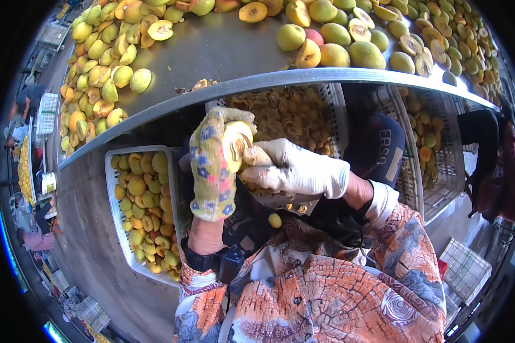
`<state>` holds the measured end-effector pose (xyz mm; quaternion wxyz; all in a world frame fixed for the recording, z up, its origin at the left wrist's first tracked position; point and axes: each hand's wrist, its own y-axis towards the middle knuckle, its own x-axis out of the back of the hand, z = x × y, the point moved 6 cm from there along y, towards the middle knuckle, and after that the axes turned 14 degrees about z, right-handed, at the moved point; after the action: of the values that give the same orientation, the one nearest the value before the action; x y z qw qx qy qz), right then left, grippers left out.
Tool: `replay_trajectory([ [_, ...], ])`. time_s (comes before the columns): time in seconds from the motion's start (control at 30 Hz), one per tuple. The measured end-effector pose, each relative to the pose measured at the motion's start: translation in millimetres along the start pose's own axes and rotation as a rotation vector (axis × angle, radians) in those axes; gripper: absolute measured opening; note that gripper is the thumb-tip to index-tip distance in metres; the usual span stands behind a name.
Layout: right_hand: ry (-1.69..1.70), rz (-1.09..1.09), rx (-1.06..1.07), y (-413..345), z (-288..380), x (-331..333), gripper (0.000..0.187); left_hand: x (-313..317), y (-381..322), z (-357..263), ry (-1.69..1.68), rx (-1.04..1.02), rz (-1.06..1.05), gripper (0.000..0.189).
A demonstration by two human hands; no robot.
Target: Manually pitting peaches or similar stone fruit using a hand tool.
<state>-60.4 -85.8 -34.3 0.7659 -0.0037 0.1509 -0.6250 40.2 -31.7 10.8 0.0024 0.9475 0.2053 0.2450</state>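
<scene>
My left hand (213, 165), in a flower-patterned knit glove, grips a halved yellow peach (233, 136) with its cut face turned to the right. My right hand (296, 167), in a white knit glove, is pressed up to that face. From its fingers a small curved metal pitting tool (243, 148) reaches into the brown pit hollow; the handle is hidden in the glove. Under both hands stands a plastic crate (335, 115) of cut peach pieces (279, 113). A small yellow-green piece of fruit (275, 220) rests on my lap.
A metal-edged worktable (214, 51) crosses ahead, with piles of whole and halved peaches (99, 73). A white crate of peaches (146, 206) stands at left. More crates (444, 171) and another person's dark-clothed leg (480, 141) are at right. People work far left.
</scene>
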Motion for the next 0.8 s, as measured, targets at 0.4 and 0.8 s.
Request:
replay_trajectory([
  [0.4, 0.355, -0.294, 0.033, -25, 13, 6, 0.032, -8, 6, 37, -1.572, -0.076, -0.019, 0.046],
  [0.8, 0.096, -0.404, 0.340, -14, 12, 25, 0.039, -37, 3, 24, -1.401, 0.144, 0.058, 0.054],
])
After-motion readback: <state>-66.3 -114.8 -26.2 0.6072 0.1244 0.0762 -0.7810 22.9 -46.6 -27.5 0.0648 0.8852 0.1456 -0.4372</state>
